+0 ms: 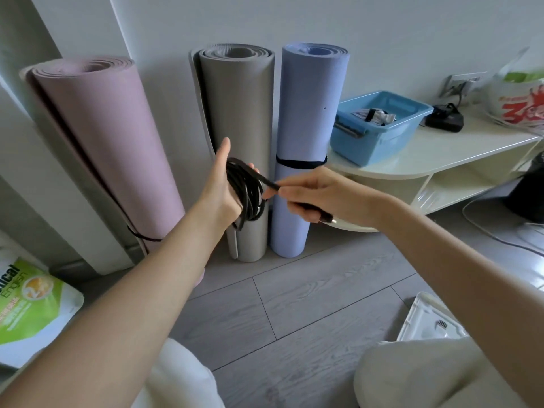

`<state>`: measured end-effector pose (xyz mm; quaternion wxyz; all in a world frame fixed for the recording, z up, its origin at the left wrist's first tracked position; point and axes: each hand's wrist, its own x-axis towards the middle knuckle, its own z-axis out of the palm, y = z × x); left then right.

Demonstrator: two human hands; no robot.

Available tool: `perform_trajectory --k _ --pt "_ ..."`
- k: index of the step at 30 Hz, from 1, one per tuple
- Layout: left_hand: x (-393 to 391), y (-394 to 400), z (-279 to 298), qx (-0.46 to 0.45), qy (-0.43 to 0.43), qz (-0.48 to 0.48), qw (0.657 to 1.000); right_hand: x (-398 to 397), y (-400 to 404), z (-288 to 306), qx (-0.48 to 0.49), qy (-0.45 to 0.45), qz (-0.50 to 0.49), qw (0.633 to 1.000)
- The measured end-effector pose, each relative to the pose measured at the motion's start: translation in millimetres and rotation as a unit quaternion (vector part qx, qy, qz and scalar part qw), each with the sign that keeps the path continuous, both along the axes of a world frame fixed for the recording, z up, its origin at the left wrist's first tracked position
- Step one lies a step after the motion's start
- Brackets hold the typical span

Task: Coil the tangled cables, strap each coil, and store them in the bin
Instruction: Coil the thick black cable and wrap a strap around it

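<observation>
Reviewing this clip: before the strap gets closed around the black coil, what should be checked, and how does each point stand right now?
1. Black cable coil held: ok, looped around the left hand.
2. Black strap in hand: ok, the right hand pinches its end beside the coil.
3. Strap closed around the coil: not ok, not yet wrapped shut.
4. Cable's plug end tucked in: not ok, it sticks out below the right hand.
5. Light blue plastic bin reachable: ok, on the white shelf unit, top open.
6. Room in bin: cannot tell.
</observation>
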<state>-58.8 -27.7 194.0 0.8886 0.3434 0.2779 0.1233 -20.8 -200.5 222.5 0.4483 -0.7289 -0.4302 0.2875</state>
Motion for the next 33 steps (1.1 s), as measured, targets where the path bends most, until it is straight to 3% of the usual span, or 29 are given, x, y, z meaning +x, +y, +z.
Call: perform_trajectory --k 3,5,9,11,15,18,21,25,29,33 --pt "4 -4 5 -0.013 -0.044 0.020 0.999 -3 1 -19 -0.054 0.030 0.051 0.997" --pt "4 -10 10 -0.006 -0.078 -0.029 0.997 2 -5 -25 -0.091 0.034 0.036 0.995" --pt "-3 -9 21 -0.011 -0.159 -0.175 0.972 20 -19 -27 -0.157 -0.059 -0.039 0.985" --pt "-8 -5 23 -0.037 -0.199 -0.261 0.944 24 -24 -27 -0.107 -0.013 -0.066 0.992" --pt "-15 -1 20 -0.035 -0.230 -0.360 0.904 26 -29 -27 -0.005 0.197 -0.080 0.977" --pt "-17 -3 22 -0.041 -0.244 -0.344 0.906 24 -25 -32 0.090 0.313 -0.131 0.936" --pt "-16 -9 25 -0.047 -0.239 -0.245 0.939 16 -13 -36 0.192 0.423 -0.193 0.864" --pt "-9 -30 24 -0.043 -0.225 -0.122 0.966 14 10 -42 0.160 0.486 -0.291 0.808" --pt "-7 -44 21 -0.038 -0.206 -0.129 0.969 17 19 -27 0.252 0.562 -0.184 0.766" --pt "-7 -38 17 -0.061 -0.212 -0.120 0.968 19 20 -19 0.305 0.547 -0.145 0.766"
